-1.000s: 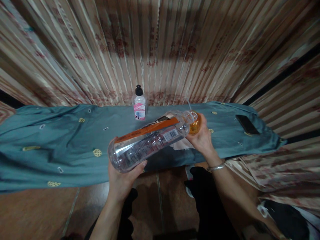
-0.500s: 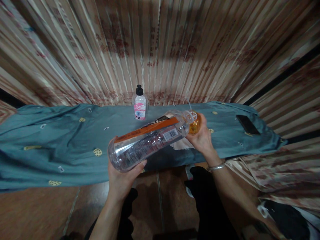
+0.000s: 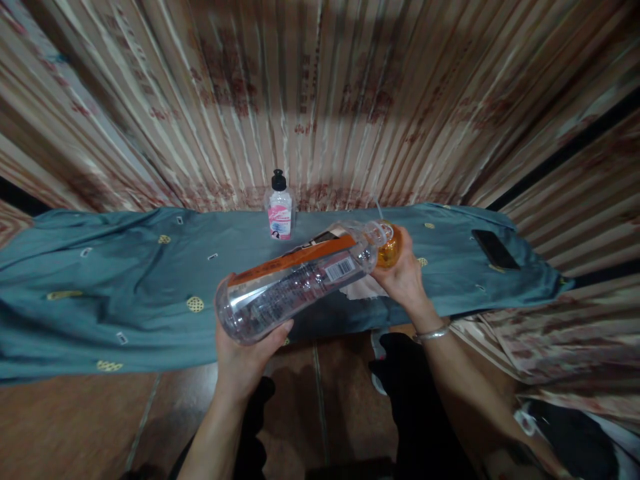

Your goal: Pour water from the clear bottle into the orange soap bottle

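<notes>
My left hand [image 3: 245, 360] grips the base of a large clear plastic bottle [image 3: 295, 280] with an orange label, held tilted almost flat, its mouth pointing right and slightly up. The bottle's mouth meets a small orange-amber container [image 3: 389, 247] that my right hand [image 3: 407, 277] holds just above the teal cloth [image 3: 125, 287]. A silver bangle sits on my right wrist. The amber container is mostly hidden behind the bottle neck and my fingers.
A small clear pump bottle [image 3: 279, 207] with a pink label and black cap stands at the cloth's back edge. A black phone [image 3: 494, 249] lies at the cloth's right end. A white paper scrap [image 3: 363, 288] lies under the bottle. Striped curtains hang behind; brown tile floor lies below.
</notes>
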`<state>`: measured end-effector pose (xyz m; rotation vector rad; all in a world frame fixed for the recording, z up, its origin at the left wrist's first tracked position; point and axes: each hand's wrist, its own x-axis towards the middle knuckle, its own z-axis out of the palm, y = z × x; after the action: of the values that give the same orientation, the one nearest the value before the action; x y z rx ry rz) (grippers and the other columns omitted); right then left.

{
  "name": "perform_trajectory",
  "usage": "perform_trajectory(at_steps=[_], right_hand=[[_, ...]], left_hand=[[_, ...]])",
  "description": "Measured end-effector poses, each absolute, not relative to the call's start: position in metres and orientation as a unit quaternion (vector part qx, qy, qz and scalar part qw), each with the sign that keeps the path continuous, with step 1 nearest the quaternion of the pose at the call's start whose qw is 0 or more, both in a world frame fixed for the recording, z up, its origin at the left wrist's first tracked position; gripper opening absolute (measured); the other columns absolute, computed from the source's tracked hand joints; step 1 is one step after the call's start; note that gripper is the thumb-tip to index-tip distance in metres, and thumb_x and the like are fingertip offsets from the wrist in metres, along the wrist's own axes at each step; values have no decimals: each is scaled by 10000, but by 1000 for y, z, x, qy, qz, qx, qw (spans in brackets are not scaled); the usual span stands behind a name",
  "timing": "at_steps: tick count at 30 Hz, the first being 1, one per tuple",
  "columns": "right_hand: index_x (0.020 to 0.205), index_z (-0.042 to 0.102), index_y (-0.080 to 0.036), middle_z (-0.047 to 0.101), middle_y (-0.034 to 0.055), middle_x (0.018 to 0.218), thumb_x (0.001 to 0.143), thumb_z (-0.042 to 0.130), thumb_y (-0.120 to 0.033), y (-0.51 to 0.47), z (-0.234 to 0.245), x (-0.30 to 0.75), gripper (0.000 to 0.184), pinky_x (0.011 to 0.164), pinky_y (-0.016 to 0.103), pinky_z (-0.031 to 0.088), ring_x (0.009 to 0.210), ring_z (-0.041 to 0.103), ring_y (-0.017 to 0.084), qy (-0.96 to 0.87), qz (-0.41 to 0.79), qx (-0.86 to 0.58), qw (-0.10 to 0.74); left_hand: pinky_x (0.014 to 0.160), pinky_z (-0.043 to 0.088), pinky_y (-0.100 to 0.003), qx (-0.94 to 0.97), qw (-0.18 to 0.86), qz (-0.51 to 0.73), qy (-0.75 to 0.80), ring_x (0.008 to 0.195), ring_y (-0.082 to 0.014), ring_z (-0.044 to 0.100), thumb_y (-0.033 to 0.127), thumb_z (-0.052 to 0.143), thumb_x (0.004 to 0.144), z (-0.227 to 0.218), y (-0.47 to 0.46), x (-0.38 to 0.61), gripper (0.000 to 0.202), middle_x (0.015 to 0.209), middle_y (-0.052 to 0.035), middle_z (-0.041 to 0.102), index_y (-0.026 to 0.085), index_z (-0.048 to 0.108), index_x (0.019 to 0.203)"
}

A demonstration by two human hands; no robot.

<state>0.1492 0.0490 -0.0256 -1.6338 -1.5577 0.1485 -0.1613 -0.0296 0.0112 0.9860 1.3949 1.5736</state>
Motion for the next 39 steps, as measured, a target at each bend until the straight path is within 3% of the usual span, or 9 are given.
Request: perform_trajectory(at_steps=[4, 11, 19, 22, 27, 39], right_hand=[[1681, 396, -203, 754, 229, 1496, 767, 890, -684, 49, -26, 149, 1146, 1104, 660, 644, 1304, 784, 450, -624, 55, -653, 425], [1677, 412, -218, 779, 214, 1460, 769, 909, -656, 48, -27, 148, 1124, 1070, 652, 664, 1263, 806, 443, -623, 39, -650, 432], [1682, 400, -221, 762, 221, 1481, 766, 893, -689, 50, -27, 149, 1141, 1074, 675, 652, 1272, 798, 459, -622, 44, -658, 422], [1685, 398, -229, 755, 215, 1499, 770, 893, -688, 51, -28, 149, 1137, 1085, 675, 647, 1298, 790, 461, -626, 40, -654, 423], [1655, 422, -236, 753, 207, 1499, 775, 893, -687, 51, -26, 147, 1095, 1082, 655, 651, 1294, 792, 450, -625, 46, -647, 435], [1657, 425, -221, 740, 225, 1516, 761, 908, -633, 50, -23, 148, 1098, 1103, 675, 638, 1315, 781, 462, -624, 58, -646, 435]], left_hand=[[1123, 611, -526, 396, 409, 624, 535, 1167, -337, 767, 278, 1029, 550, 9, -32, -165, 725, 1206, -80, 785, 205, 734, 1209], [1181, 589, -562, 397, 399, 631, 534, 1235, -372, 753, 313, 1046, 547, 5, -32, -164, 770, 1206, -94, 767, 217, 697, 1226], [1142, 606, -576, 397, 410, 632, 524, 1202, -373, 766, 289, 1031, 548, 6, -30, -162, 695, 1261, -128, 783, 202, 728, 1167], [1140, 615, -553, 391, 407, 640, 521, 1207, -358, 771, 289, 1040, 531, 4, -31, -162, 751, 1272, -126, 790, 201, 703, 1196], [1150, 609, -522, 396, 408, 632, 526, 1222, -350, 772, 343, 1063, 533, 0, -30, -164, 799, 1250, -106, 794, 204, 687, 1226], [1190, 577, -566, 411, 395, 641, 514, 1247, -376, 772, 479, 1096, 499, -15, -23, -164, 902, 1267, -129, 798, 195, 684, 1250]])
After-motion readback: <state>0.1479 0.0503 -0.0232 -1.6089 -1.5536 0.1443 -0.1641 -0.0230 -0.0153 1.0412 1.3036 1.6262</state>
